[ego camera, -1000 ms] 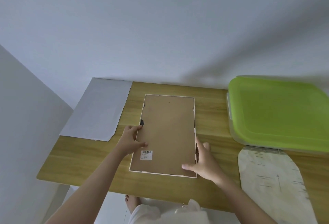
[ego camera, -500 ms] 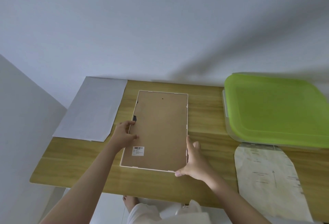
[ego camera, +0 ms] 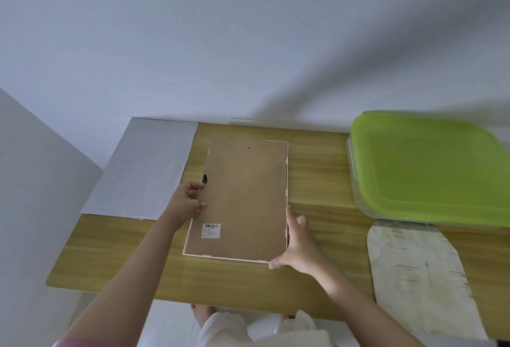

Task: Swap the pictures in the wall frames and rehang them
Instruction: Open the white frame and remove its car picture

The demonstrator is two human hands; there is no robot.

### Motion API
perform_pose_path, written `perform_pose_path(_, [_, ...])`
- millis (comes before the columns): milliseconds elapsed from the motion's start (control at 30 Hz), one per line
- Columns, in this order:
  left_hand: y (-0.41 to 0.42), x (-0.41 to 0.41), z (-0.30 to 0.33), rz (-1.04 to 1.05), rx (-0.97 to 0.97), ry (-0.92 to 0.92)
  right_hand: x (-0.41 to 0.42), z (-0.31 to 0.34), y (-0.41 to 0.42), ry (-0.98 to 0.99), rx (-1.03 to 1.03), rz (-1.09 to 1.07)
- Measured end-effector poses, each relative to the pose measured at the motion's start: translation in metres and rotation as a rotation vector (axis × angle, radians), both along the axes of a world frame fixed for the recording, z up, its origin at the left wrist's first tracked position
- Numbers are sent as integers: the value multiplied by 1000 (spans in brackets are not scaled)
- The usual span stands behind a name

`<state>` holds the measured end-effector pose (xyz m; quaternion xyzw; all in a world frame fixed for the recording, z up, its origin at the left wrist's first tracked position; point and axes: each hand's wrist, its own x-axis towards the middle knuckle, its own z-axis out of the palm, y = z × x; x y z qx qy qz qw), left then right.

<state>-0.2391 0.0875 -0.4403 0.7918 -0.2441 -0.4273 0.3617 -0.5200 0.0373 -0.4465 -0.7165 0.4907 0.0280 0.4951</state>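
A white picture frame (ego camera: 286, 181) lies face down on the wooden table (ego camera: 317, 178). Its brown backing board (ego camera: 242, 195) carries a barcode label (ego camera: 211, 230). The board's left edge stands a little above the frame rim. My left hand (ego camera: 185, 203) pinches that left edge with curled fingers, beside a dark notch. My right hand (ego camera: 298, 244) grips the frame's right side near the bottom right corner, thumb under the corner. A loose pale printed picture (ego camera: 414, 272) lies on the table at the right.
A white sheet of paper (ego camera: 143, 170) lies left of the frame, against the wall. A clear storage box with a green lid (ego camera: 430, 170) stands at the back right. The table's front edge runs just below my forearms.
My left hand has slid from on top of the backing board to its left edge, which now sits slightly raised. My right thumb has moved down to the bottom right corner.
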Motion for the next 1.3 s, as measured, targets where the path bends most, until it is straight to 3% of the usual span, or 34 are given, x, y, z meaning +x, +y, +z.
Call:
perform_pose_path(433, [1,15,-6,18,-4,156,-2,1,-3,20,14,21])
perform_pose_path(1067, [3,15,-5,-8,-62,202,-3,-6,-4,10,0,31])
perform_pose_path(1300, [0,13,-3,9,-112,192,4,-6,-3,-19,-20,-58])
